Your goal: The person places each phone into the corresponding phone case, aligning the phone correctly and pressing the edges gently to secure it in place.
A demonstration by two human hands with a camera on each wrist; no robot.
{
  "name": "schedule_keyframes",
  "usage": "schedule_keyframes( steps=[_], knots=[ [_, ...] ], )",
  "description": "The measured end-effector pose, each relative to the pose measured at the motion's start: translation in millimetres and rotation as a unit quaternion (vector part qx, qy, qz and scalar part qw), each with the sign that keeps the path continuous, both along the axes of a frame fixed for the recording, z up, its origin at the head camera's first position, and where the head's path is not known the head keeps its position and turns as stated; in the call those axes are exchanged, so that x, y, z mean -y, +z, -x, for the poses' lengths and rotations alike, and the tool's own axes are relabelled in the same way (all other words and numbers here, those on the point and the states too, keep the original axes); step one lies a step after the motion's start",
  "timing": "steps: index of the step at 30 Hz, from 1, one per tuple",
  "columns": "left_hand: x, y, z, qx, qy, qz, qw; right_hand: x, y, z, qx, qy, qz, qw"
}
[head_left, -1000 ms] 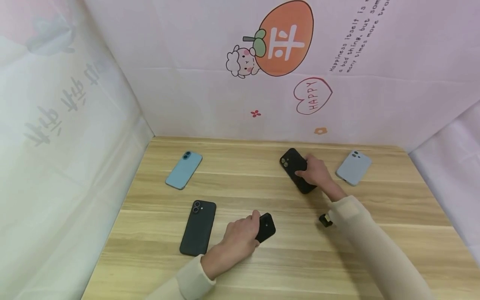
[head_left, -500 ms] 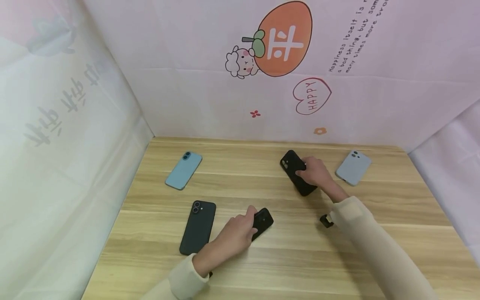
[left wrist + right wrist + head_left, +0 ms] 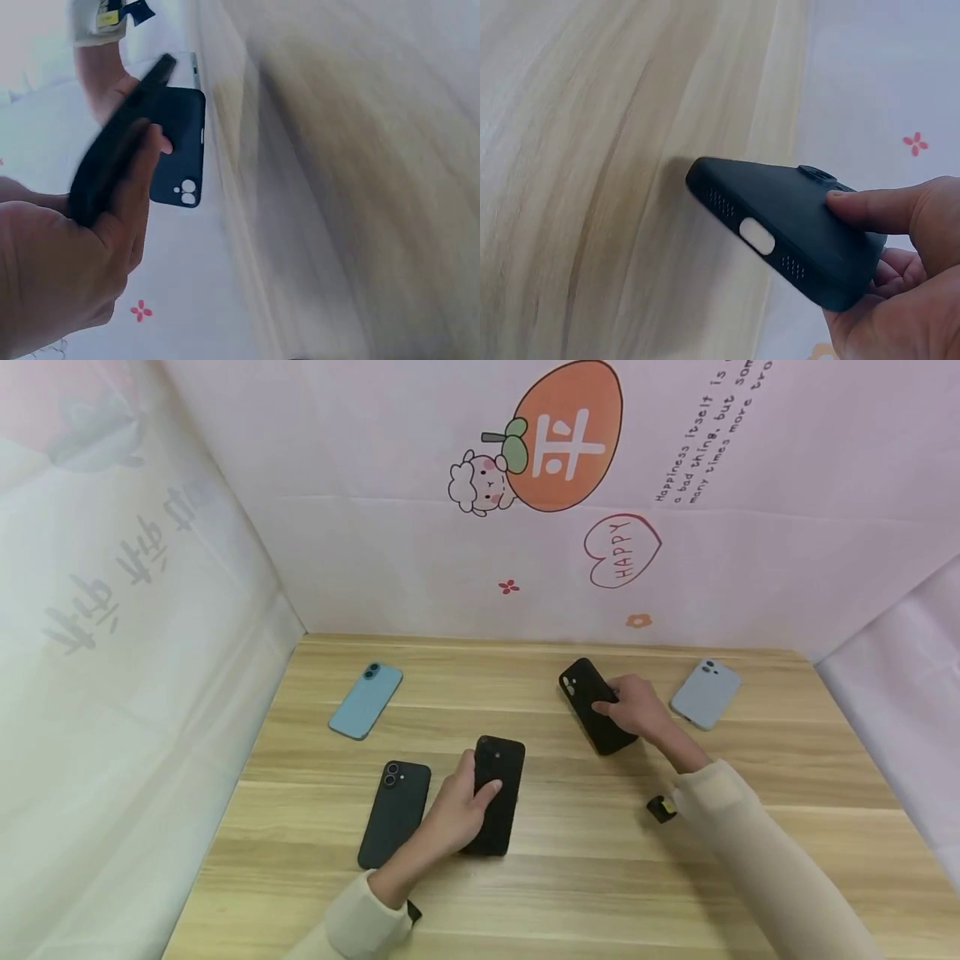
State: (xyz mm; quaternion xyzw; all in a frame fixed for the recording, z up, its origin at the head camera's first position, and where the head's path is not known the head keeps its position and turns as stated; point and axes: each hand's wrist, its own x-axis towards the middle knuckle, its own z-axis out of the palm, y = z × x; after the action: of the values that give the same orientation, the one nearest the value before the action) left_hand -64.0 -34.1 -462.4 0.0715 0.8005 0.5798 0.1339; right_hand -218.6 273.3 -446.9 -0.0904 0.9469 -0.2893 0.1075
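Note:
My left hand (image 3: 456, 814) holds a black phone (image 3: 501, 768) by its long side above the middle of the table, thumb across its face. That phone (image 3: 105, 169) appears blurred and nearly edge-on in the left wrist view. Further back and to the right, my right hand (image 3: 637, 703) grips a black phone case (image 3: 592, 714), thumb on its back and the fingers underneath. In the right wrist view the case (image 3: 780, 206) is tilted, its port cutout and speaker holes showing. Light shows through its camera cutouts in the left wrist view.
A dark phone (image 3: 395, 814) lies close to my left forearm. Behind it is a light blue phone (image 3: 366, 700). A pale blue phone or case (image 3: 707, 693) lies right of my right hand. Fabric walls (image 3: 420, 560) border the wooden table (image 3: 600, 893).
My left hand has moved slightly left and back and turned the black phone from slanted to nearly upright, with more of its face showing. The right hand and case have barely moved.

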Motion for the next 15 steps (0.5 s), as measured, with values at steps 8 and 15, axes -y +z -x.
schedule_keyframes(
  steps=[8,15],
  knots=[
    [2.1,1.8,1.7,0.121,0.050,-0.196,0.9717,11.3,20.9,-17.9,0.059,-0.032,0.090,0.9936],
    [2.7,1.8,1.3,0.158,0.028,-0.288,0.9442,25.3,41.7,-36.7,0.091,-0.051,0.172,0.9796]
  ],
)
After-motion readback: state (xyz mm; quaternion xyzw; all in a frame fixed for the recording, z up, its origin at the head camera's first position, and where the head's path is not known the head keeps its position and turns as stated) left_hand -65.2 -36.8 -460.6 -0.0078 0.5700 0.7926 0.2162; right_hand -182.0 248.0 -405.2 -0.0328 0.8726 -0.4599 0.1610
